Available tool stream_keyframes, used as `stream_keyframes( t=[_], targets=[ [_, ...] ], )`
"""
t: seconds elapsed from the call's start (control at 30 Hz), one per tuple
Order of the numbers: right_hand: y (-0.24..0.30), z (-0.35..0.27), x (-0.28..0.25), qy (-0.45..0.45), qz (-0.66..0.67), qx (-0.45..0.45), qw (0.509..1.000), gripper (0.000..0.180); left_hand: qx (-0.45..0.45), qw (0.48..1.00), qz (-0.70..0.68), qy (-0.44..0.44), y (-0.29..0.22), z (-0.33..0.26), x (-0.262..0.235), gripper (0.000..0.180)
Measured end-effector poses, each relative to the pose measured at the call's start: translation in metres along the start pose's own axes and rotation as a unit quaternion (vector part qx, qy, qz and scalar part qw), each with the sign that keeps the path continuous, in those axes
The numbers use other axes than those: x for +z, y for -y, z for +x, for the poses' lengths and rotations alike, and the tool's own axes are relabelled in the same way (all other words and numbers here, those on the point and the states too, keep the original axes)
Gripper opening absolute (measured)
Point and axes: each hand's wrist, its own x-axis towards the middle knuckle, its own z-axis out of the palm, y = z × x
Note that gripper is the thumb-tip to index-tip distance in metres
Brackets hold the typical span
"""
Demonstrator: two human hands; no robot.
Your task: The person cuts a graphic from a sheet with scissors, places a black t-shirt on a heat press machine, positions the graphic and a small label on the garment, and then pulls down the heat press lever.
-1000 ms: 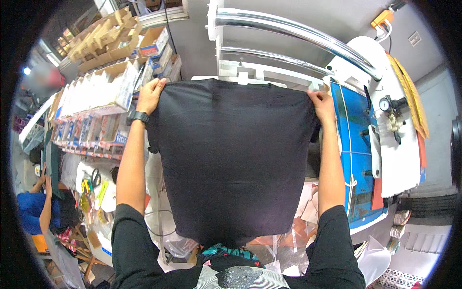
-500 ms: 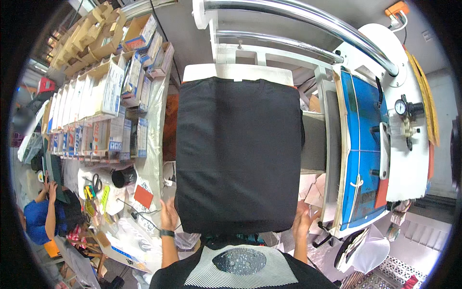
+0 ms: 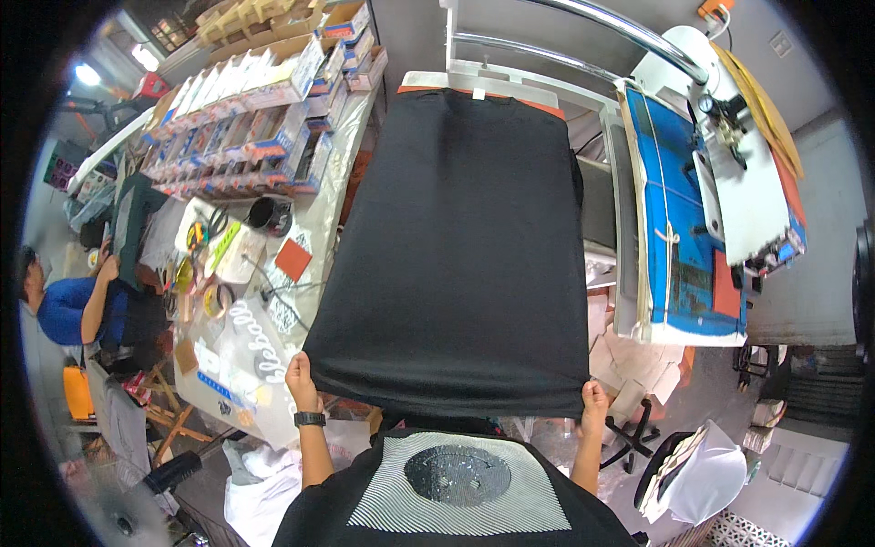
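A black T-shirt (image 3: 465, 246) lies spread flat along a long press platen, its far end reaching the orange pad edge (image 3: 547, 107). My left hand (image 3: 301, 381) grips the shirt's near left corner, and a black watch sits on that wrist. At the near right corner my right hand (image 3: 593, 401) pinches the hem. The near hem hangs just over the platen's front edge, above my dark top with a striped grey panel (image 3: 456, 483).
A heat press with a blue and white body (image 3: 702, 201) stands to the right, under chrome rails (image 3: 629, 36). On the left is a cluttered table (image 3: 246, 264) with packaged boxes, tape rolls and a black cup. A person in blue (image 3: 68, 305) sits at far left.
The shirt was held up by its top corners a second ago. It now lies flat on the platen, and my hands have come down to its near corners.
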Motion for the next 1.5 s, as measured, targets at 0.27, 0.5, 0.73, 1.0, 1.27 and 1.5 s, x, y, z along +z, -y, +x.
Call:
stream_keyframes(
  t=[0.27, 0.5, 0.73, 1.0, 1.27, 1.5],
  targets=[
    [0.001, -0.091, -0.028, -0.047, -0.174, 0.027, 0.983, 0.027, 0.015, 0.999, -0.016, -0.032, 0.016, -0.087, -0.062, 0.025],
    [-0.051, -0.153, -0.071, -0.071, -0.198, 0.060, 0.976, 0.030, 0.018, 0.996, 0.080, -0.039, 0.062, -0.132, -0.128, 0.028],
    [-0.090, -0.160, -0.096, -0.072, -0.236, 0.075, 0.966, 0.027, 0.025, 0.985, 0.159, -0.064, 0.093, -0.147, -0.153, 0.030],
    [-0.098, -0.076, -0.084, -0.076, -0.459, -0.138, 0.874, 0.018, 0.099, 0.920, 0.378, 0.020, 0.047, -0.094, -0.071, 0.017],
    [0.080, -0.028, 0.190, 0.109, -0.395, -0.280, 0.868, 0.013, 0.288, 0.839, 0.461, -0.032, -0.015, 0.176, 0.051, 0.031],
    [0.098, 0.002, 0.340, 0.349, -0.342, -0.304, 0.817, 0.016, 0.037, 0.692, 0.720, -0.036, -0.055, 0.251, 0.071, 0.074]
  ],
)
